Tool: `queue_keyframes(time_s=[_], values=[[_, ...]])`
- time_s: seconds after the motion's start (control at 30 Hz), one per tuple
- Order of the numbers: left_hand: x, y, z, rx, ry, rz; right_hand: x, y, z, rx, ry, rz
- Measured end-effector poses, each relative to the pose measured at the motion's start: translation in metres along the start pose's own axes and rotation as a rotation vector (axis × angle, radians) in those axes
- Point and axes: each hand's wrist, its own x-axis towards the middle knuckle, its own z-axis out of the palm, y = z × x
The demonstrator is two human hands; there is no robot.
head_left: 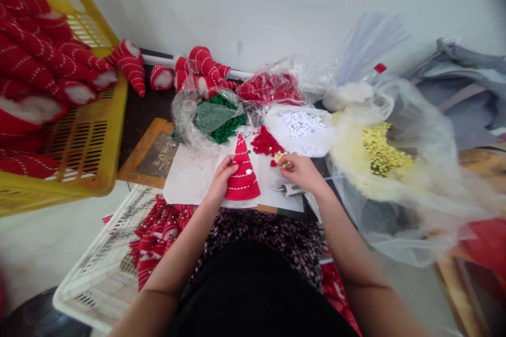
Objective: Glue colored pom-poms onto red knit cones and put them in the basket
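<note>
My left hand [223,174] grips the left edge of a red felt cone [242,181] with white stitched stripes, a small Santa-hat shape. One white pom-pom [249,172] sits on its front. To the right, my right hand [294,168] has its fingers pinched at a small heap of gold beads [280,158]; whether a bead is between the fingertips is too small to make out. Red pom-poms [266,142] lie just behind the beads. Below my right hand rests a glue gun [290,189], its metal nozzle pointing left. White paper [193,168] lies under all this.
Bags of green pom-poms [221,118], white pom-poms [300,124] and yellow beads [381,150] surround the paper. A yellow crate [113,168] of stuffed red cones stands left. A white basket [79,279] with decorated red pieces is below. A wooden-framed board [134,160] lies on the table.
</note>
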Motion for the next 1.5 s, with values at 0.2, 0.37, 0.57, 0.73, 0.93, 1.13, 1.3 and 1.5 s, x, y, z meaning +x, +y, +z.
queue_keyframes(time_s=[0.2,0.37,0.57,0.73,0.93,1.13,1.3,1.5], values=[[0.0,0.001,-0.001,-0.046,0.028,0.025,-0.01,-0.023,0.01,0.486,0.142,-0.034],[0.002,0.0,-0.004,-0.077,0.09,0.041,-0.01,-0.057,0.028,0.529,0.136,-0.207],[0.003,-0.002,-0.005,-0.019,0.118,0.062,-0.001,-0.065,0.046,0.479,0.151,-0.26],[0.001,0.001,-0.004,-0.017,0.09,0.057,0.0,-0.06,0.052,0.501,0.152,-0.301],[-0.001,0.002,-0.003,-0.073,0.055,0.031,-0.012,-0.058,0.032,0.477,0.334,-0.227],[-0.001,-0.001,-0.001,0.031,-0.07,0.048,-0.029,-0.089,0.026,0.344,0.304,-0.429],[0.001,-0.002,0.002,0.14,-0.136,0.161,-0.03,-0.098,0.043,0.123,0.292,-0.546],[0.0,-0.002,0.002,0.153,-0.142,0.175,-0.028,-0.088,0.057,-0.08,0.321,-0.596]])
